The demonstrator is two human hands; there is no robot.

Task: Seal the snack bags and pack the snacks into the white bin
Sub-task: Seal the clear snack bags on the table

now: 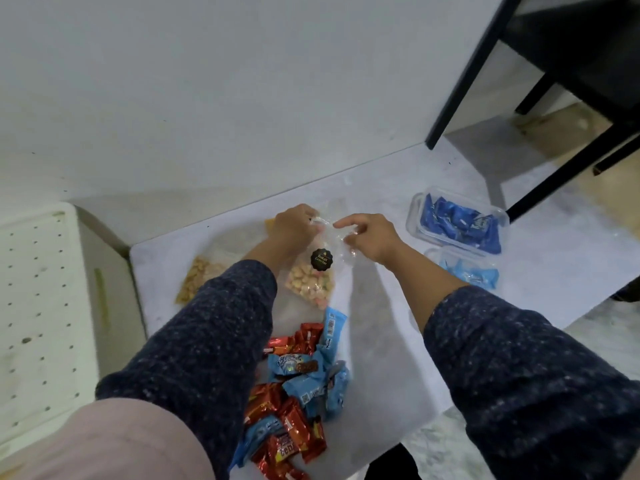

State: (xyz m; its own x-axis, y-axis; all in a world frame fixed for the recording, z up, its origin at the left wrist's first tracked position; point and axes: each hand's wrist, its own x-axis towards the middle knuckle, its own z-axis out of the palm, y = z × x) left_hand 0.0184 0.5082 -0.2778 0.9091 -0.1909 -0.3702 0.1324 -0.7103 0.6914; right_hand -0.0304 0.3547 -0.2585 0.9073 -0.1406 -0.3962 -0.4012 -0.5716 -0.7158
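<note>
A clear snack bag of pastel biscuits with a round black label lies on the white table. My left hand pinches the bag's top edge at its left end. At the right end, my right hand holds the same top edge, with its index finger stretched out along the plastic. Another bag of tan snacks lies to the left, partly under my left sleeve. A heap of red and blue wrapped snacks sits near the table's front edge. The white bin stands at the left.
Two clear plastic tubs stand at the right: one with dark blue packets, one with light blue packets. A black chair frame rises at the back right. A small yellow item peeks out behind my left hand.
</note>
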